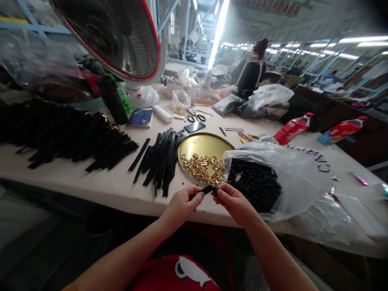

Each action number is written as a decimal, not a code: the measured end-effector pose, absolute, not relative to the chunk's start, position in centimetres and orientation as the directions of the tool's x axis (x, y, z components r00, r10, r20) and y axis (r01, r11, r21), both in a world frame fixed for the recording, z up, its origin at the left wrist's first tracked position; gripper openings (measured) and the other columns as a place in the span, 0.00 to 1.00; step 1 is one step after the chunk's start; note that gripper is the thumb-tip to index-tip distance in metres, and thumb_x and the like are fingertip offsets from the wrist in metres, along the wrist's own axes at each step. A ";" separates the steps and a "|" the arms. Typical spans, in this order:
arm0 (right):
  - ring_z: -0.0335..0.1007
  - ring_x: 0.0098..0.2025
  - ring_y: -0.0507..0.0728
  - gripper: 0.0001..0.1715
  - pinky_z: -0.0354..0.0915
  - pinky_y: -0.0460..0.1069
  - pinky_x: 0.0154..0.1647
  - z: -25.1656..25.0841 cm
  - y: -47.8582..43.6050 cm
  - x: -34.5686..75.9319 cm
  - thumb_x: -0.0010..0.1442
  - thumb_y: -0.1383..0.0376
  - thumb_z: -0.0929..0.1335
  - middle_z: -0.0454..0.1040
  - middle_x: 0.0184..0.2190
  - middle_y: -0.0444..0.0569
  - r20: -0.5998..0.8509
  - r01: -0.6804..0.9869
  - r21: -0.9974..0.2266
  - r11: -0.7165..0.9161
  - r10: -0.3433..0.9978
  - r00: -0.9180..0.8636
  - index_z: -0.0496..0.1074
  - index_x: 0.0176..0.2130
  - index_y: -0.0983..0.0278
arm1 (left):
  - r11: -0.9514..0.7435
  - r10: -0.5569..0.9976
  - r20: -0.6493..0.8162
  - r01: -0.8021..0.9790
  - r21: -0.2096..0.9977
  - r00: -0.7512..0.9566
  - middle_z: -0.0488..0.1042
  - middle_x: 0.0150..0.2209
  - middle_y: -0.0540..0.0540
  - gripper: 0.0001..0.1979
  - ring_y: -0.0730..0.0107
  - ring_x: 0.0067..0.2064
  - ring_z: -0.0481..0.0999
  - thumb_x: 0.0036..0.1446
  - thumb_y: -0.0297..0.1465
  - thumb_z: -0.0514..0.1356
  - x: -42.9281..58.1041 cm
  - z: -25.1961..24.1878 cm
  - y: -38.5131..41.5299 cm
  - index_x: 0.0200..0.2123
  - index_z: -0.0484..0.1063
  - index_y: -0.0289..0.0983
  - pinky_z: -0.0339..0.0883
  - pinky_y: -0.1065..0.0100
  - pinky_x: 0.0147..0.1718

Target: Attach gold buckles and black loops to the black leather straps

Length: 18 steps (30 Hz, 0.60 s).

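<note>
My left hand (pixel 186 201) is closed in a pinch on a black strap (pixel 206 190) just in front of the round tray. Close beside it, my right hand (pixel 232 199) pinches a small black piece at the strap's end; whether it is part of the strap or separate I cannot tell. Gold-coloured buckles (pixel 206 167) are heaped in the gold tray (pixel 201 142). To the right lies an open plastic bag (pixel 303 178) with many small black pieces (pixel 253 182) in it. A bunch of loose black straps (pixel 160 161) is left of the tray.
A large pile of black straps (pixel 66 133) covers the table's left side. Behind stand a fan (pixel 142 95) and a dark bottle (pixel 112 99). A phone (pixel 194 127), scissors (pixel 196 117), pliers (pixel 244 137) and two red-labelled bottles (pixel 292 128) lie farther back. A person (pixel 251 72) is in the background.
</note>
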State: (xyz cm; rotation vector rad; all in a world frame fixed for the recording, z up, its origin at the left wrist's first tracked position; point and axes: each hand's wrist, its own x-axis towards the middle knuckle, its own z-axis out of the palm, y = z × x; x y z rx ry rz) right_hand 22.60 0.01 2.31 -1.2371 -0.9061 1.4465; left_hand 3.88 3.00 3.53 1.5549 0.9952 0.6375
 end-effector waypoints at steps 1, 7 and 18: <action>0.63 0.26 0.49 0.14 0.59 0.45 0.30 2.2 -0.3 21.7 0.47 0.57 0.71 0.70 0.23 0.42 -0.249 -0.253 -0.937 -0.239 0.969 0.006 0.67 0.27 0.63 | -0.034 0.854 -0.110 0.266 0.963 0.508 0.60 0.19 0.55 0.14 0.78 0.21 0.59 0.55 0.39 0.50 3.9 3.5 2.9 0.33 0.69 0.35 0.53 0.75 0.21; 0.66 0.26 0.49 0.15 0.61 0.46 0.31 1.3 -0.1 20.2 0.43 0.58 0.73 0.71 0.24 0.41 -0.253 -0.229 -0.945 -0.233 0.965 0.064 0.70 0.31 0.62 | -0.101 0.831 -0.171 0.445 0.890 0.529 0.64 0.22 0.53 0.14 0.76 0.24 0.61 0.55 0.36 0.50 2.6 3.2 3.0 0.32 0.71 0.36 0.52 0.75 0.23; 0.65 0.25 0.50 0.12 0.60 0.47 0.30 -0.1 0.6 20.4 0.44 0.59 0.72 0.71 0.21 0.42 -0.313 -0.043 -0.949 -0.313 0.950 -0.005 0.72 0.29 0.64 | -0.050 0.819 -0.258 0.512 0.858 0.513 0.64 0.22 0.53 0.12 0.74 0.26 0.63 0.54 0.35 0.49 2.2 2.0 3.7 0.28 0.69 0.36 0.52 0.74 0.24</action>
